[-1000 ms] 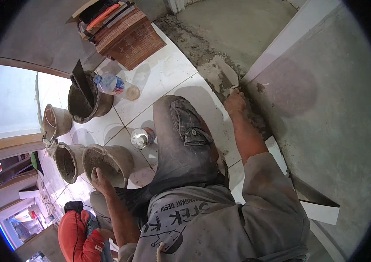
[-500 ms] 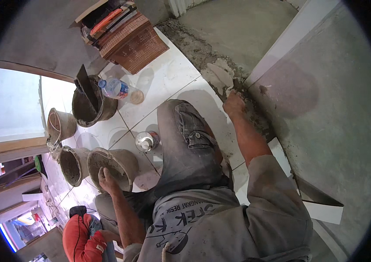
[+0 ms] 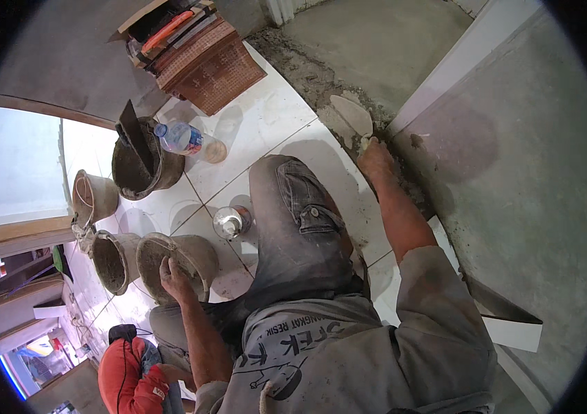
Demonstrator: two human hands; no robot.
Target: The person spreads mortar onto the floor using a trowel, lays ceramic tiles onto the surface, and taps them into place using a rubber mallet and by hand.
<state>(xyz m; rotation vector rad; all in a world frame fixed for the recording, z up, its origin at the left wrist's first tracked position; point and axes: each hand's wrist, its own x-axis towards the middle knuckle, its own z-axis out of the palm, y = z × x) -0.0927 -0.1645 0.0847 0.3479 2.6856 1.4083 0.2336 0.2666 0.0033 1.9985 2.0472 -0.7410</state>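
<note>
My right hand [image 3: 378, 161] is closed round the handle of a trowel [image 3: 351, 116]. Its pale, rounded blade lies flat over the wet grey mortar [image 3: 328, 109] along the edge of the white tiles, beside the doorway. Over to the left, my left hand [image 3: 177, 281] holds nothing and hovers over or touches a mortar-crusted bucket [image 3: 202, 257]; contact is hard to tell. Its fingers are loosely extended, partly apart. Grey residue coats the inside of that bucket.
More dirty buckets [image 3: 115, 262] stand at left, one with a flat board [image 3: 135, 138] in it. A plastic bottle [image 3: 184, 139] and another bottle [image 3: 230, 222] stand on the tiles. Beyond are stacked brown tiles [image 3: 214, 69]. A person in red [image 3: 128, 376] is at lower left.
The trowel blade has turned and flattened against the mortar, and my right hand has shifted slightly right. My left hand has moved a little right and down at the bucket.
</note>
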